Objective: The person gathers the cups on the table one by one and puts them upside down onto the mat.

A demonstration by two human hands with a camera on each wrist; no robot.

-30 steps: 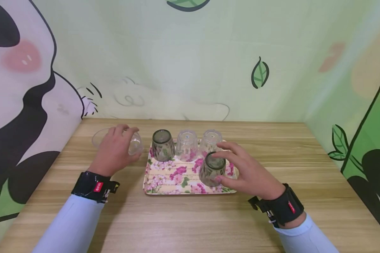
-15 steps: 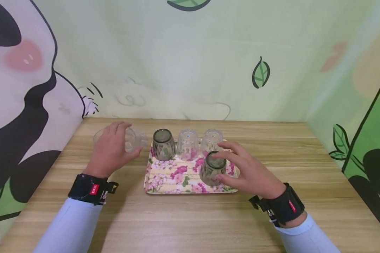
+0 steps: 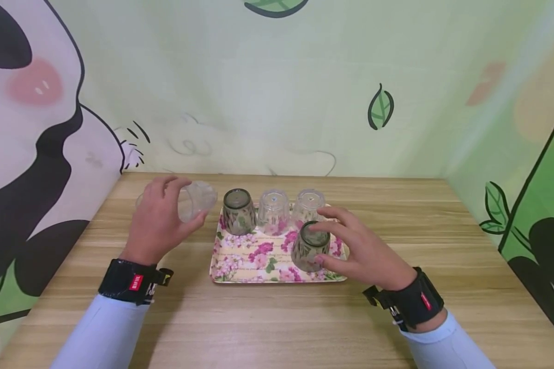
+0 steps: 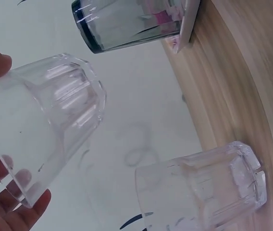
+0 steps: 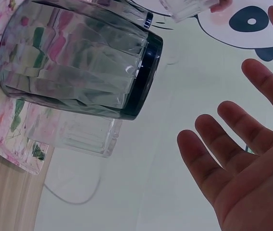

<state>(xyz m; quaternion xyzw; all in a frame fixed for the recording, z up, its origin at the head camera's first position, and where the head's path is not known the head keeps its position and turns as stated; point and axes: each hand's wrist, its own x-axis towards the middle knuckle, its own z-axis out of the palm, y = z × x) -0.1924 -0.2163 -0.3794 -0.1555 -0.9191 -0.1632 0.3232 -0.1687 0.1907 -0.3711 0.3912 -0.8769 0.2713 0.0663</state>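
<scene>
My left hand [image 3: 159, 220] grips a clear tumbler [image 4: 55, 106] near its rim, fingers and thumb round it. That tumbler is tilted, its base pointing right in the head view, and is held off the table. A second clear tumbler [image 4: 199, 187] stands upright on the table, mostly hidden by the left hand in the head view. My right hand [image 3: 364, 251] reaches beside a smoky grey tumbler [image 3: 310, 251] that sits upside down on the floral tray [image 3: 240, 264]. In the right wrist view its fingers [image 5: 208, 163] are spread and apart from the glass.
Along the tray's back row stand another upturned grey tumbler [image 3: 238, 212] and two upturned clear tumblers, one in the middle [image 3: 273, 212] and one at the right [image 3: 308, 204]. Behind the wooden table [image 3: 277, 323] hangs a cloth backdrop [image 3: 277, 102] with panda and leaf drawings.
My left hand has shifted slightly left, and the clear tumbler has risen with its base swinging up and to the right. The right hand and the tray's tumblers stay put.
</scene>
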